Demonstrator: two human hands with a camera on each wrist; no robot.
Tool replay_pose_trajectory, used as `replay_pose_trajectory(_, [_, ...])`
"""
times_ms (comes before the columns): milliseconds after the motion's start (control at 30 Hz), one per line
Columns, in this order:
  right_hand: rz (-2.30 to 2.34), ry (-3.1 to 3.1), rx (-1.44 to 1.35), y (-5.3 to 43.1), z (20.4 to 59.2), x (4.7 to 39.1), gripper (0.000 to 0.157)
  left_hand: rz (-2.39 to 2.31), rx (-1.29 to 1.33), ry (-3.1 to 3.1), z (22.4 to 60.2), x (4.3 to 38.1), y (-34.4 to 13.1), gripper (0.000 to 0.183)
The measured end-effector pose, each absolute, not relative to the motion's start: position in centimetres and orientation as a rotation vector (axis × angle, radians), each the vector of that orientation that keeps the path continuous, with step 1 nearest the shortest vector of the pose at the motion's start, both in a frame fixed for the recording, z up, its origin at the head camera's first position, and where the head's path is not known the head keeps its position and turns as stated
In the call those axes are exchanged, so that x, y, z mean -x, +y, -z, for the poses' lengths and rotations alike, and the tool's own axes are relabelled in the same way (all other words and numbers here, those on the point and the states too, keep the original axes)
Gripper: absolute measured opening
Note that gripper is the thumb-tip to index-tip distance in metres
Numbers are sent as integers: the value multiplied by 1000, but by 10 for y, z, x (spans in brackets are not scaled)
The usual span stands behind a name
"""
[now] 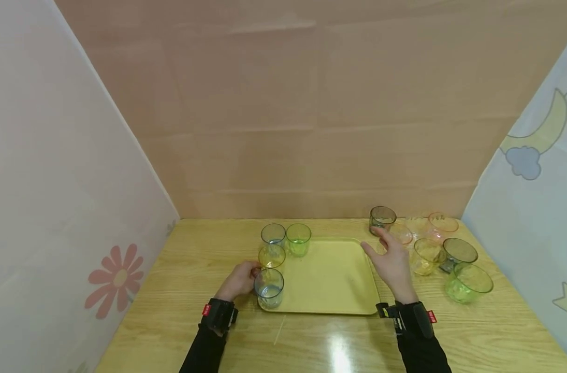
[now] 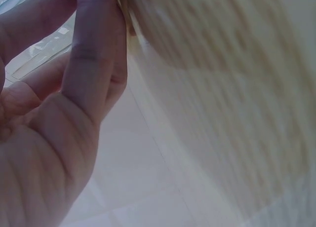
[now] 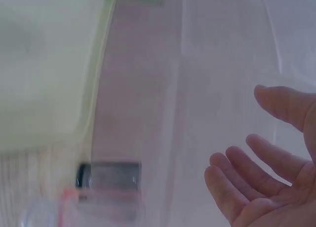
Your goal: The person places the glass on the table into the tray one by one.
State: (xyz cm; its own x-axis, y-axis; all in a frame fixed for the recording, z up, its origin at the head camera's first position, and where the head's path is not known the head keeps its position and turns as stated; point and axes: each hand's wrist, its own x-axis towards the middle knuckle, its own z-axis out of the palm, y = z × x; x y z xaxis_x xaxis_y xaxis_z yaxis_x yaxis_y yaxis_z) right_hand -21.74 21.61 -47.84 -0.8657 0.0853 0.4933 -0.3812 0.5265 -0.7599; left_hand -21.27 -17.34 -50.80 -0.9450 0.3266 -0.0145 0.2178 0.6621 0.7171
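Note:
My left hand (image 1: 240, 280) is at the left edge of a yellow tray (image 1: 332, 280). Its fingertips are beside a bluish clear glass (image 1: 269, 290) and a yellow glass (image 1: 271, 256). In the left wrist view the fingers (image 2: 91, 54) are bent beside clear glass, with their tips out of frame; whether they grip it I cannot tell. Behind these stand a blue-grey glass (image 1: 273, 235) and a green glass (image 1: 299, 241). Above the tray's right side, my right hand (image 1: 394, 265) is raised with thumb and fingers spread, holding nothing. Its fingertips overlap a dark grey glass (image 1: 381, 217) in the head view.
More glasses crowd the table's right side: pink (image 1: 442, 224), yellow (image 1: 426, 257), dark blue-grey (image 1: 458, 254) and a wide green one (image 1: 469, 284). A brown backdrop (image 1: 288, 114) closes off the back, with pale printed panels (image 1: 69, 171) at both sides.

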Motion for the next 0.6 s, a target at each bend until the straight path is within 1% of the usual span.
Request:
replay_pose_trajectory(100, [-1204,-2353,-103,220,448,201,50,-1149,-442,2735,508,212,-174,19])
replay_pose_trajectory(200, [-1146,-2375,-14,230,440,196,50,-1151,-423,2732,507,211,-174,24])
replay_pose_trajectory(300, [-1079,-2411,46,239,436,192,53,-1164,-407,2724,505,212,-174,27])
replay_pose_trajectory(600, [-907,-2532,87,262,442,186,56,-1175,-437,2728,505,210,-171,25])
